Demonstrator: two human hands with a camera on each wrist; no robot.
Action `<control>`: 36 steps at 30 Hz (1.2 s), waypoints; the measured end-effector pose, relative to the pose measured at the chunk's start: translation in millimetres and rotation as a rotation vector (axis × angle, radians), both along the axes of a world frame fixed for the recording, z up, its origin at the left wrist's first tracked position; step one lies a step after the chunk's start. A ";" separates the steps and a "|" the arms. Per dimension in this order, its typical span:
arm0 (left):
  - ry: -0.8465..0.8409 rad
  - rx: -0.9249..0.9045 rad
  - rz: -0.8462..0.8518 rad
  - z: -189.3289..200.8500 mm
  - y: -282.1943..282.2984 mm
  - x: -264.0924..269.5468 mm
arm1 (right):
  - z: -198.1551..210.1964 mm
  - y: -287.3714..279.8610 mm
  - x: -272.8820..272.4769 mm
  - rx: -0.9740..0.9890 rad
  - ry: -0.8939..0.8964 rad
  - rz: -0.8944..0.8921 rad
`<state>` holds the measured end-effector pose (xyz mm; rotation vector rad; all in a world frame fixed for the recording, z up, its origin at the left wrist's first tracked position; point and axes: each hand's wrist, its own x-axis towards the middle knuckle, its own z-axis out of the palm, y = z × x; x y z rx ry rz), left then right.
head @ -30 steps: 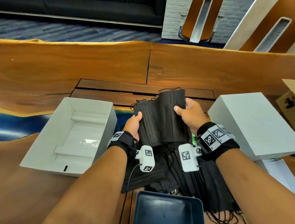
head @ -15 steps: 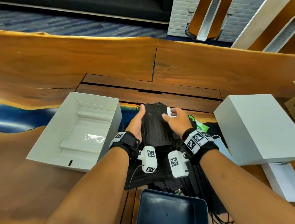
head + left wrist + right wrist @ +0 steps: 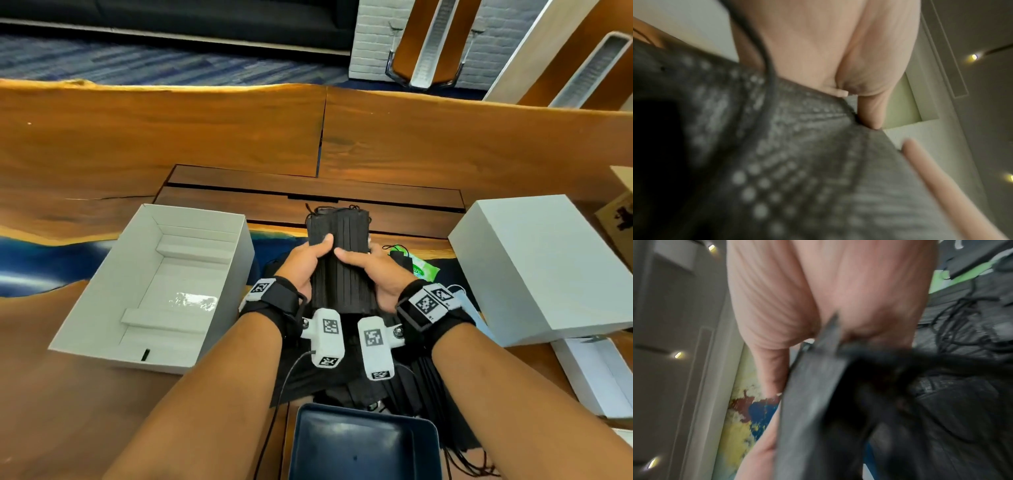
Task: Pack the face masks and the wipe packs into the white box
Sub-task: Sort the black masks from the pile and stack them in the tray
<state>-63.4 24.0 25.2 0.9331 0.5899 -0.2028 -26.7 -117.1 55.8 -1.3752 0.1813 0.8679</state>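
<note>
Currently my left hand (image 3: 303, 262) and right hand (image 3: 373, 270) both grip the black mask stack (image 3: 337, 260), fingers clamped, above tabletop (image 3: 171, 137).

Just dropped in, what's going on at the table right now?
A person is holding a stack of black face masks with the left hand and the right hand, above more masks piled on the table. The open white box on their left has no masks or wipes in it yet. A green wipe pack lies to the right of the hands.
</note>
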 end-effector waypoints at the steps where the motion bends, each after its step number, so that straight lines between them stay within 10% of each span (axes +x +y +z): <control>1: -0.014 -0.049 -0.002 0.8 1.5 -2.2 | 0.4 -4.1 -1.4 0.041 0.041 0.017; 23: 0.067 0.210 0.096 0.0 -19.1 -29.1 | 8.1 -20.6 -39.3 -0.135 -0.175 0.198; 30: 0.138 0.197 0.425 -4.0 -22.5 -39.4 | 2.5 -46.4 -60.3 0.080 0.045 0.013; 33: 0.069 0.157 0.391 -1.1 -41.4 -47.3 | -8.5 -43.5 -72.2 0.117 0.038 -0.229; 36: -0.014 0.049 0.303 6.8 -23.9 -59.4 | -0.8 -64.9 -64.8 -0.049 -0.100 -0.106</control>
